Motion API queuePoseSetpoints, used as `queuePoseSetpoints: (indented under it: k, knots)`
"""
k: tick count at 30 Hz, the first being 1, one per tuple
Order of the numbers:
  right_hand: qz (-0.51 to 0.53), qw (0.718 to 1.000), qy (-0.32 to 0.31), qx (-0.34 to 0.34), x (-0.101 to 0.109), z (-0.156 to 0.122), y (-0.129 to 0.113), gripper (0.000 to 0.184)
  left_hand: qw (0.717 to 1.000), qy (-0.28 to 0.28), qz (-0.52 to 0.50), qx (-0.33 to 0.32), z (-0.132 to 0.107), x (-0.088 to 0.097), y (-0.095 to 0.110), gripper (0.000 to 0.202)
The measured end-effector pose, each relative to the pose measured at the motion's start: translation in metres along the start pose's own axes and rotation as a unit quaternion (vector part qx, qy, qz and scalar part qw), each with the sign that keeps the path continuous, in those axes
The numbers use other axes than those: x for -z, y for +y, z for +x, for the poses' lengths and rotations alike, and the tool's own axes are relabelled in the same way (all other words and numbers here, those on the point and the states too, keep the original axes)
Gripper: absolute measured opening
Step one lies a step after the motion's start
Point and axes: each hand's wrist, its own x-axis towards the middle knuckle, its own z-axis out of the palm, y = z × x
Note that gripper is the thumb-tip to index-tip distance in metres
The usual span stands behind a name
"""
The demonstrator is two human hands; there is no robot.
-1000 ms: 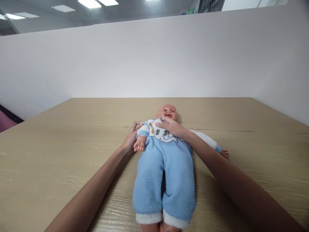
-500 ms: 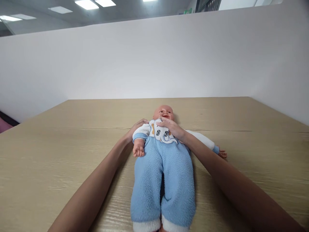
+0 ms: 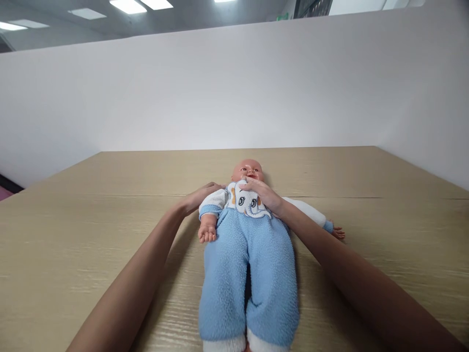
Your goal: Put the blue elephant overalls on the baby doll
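Observation:
A baby doll (image 3: 238, 254) lies on its back on the table, head at the far end, dressed in fuzzy light-blue trousers and a white top with an elephant face (image 3: 248, 200). My right hand (image 3: 266, 195) grips the doll at the upper chest, thumb on the elephant front and fingers just below the chin. At the doll's shoulder on the left side, my left hand (image 3: 203, 195) holds on, its fingertips partly hidden behind the white sleeve (image 3: 215, 199). One doll arm hangs beside the trousers; the other stretches out to the right under my forearm.
The wood-grain table (image 3: 91, 230) has a thin seam across it. A tall white partition (image 3: 234, 88) stands along its far side and continues on the right. At the left edge is a dark and pink object (image 3: 7, 189).
My left hand and wrist have moved slightly left and outward, and the doll's arm on that side has shifted a little left. My right hand has stayed nearly still.

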Motion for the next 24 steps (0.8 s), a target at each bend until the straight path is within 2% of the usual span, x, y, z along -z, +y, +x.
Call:
queuePoseSetpoints:
  k: [3, 5, 9, 11, 12, 13, 15, 16, 17, 19, 24]
  knots:
    - [0.001, 1.0, 0.018, 0.0, 0.0, 0.001, 0.001, 0.036, 0.995, 0.005, 0.028, 0.096, -0.009, 0.006, 0.003, 0.062]
    - [-0.006, 0.999, 0.031, 0.013, -0.001, 0.003, 0.002, 0.036, 0.991, 0.013, 0.038, 0.129, -0.012, 0.006, 0.002, 0.072]
    - [-0.035, 0.998, 0.046, 0.026, -0.004, 0.004, -0.005, 0.035, 0.995, -0.019, 0.022, 0.091, -0.011, 0.01, -0.003, 0.07]
    - [-0.116, 0.991, 0.055, 0.033, -0.004, 0.0, -0.015, 0.033, 0.997, -0.037, 0.019, 0.066, -0.011, 0.015, -0.004, 0.068]
    - [-0.192, 0.978, 0.06, 0.047, -0.003, -0.004, -0.021, 0.032, 0.997, -0.048, 0.021, 0.054, -0.012, 0.018, -0.004, 0.067]
    - [-0.288, 0.953, 0.067, 0.066, -0.001, -0.007, -0.026, 0.031, 0.997, -0.059, 0.026, 0.044, -0.013, 0.021, -0.003, 0.066]
    - [-0.474, 0.873, 0.072, 0.094, 0.004, -0.015, -0.034, 0.027, 0.996, -0.074, 0.047, 0.034, -0.016, 0.026, -0.001, 0.067]
    - [-0.536, 0.836, 0.068, 0.093, 0.007, -0.018, -0.036, 0.026, 0.994, -0.078, 0.062, 0.034, -0.019, 0.029, 0.0, 0.068]
    - [-0.574, 0.812, 0.063, 0.085, 0.01, -0.02, -0.036, 0.025, 0.993, -0.082, 0.077, 0.039, -0.021, 0.032, 0.001, 0.069]
    - [-0.593, 0.8, 0.059, 0.069, 0.014, -0.022, -0.031, 0.027, 0.989, -0.089, 0.106, 0.058, -0.024, 0.036, 0.002, 0.071]
    - [-0.56, 0.817, 0.104, 0.09, 0.016, -0.02, -0.017, 0.035, 0.971, -0.128, 0.179, 0.097, -0.028, 0.047, -0.001, 0.07]
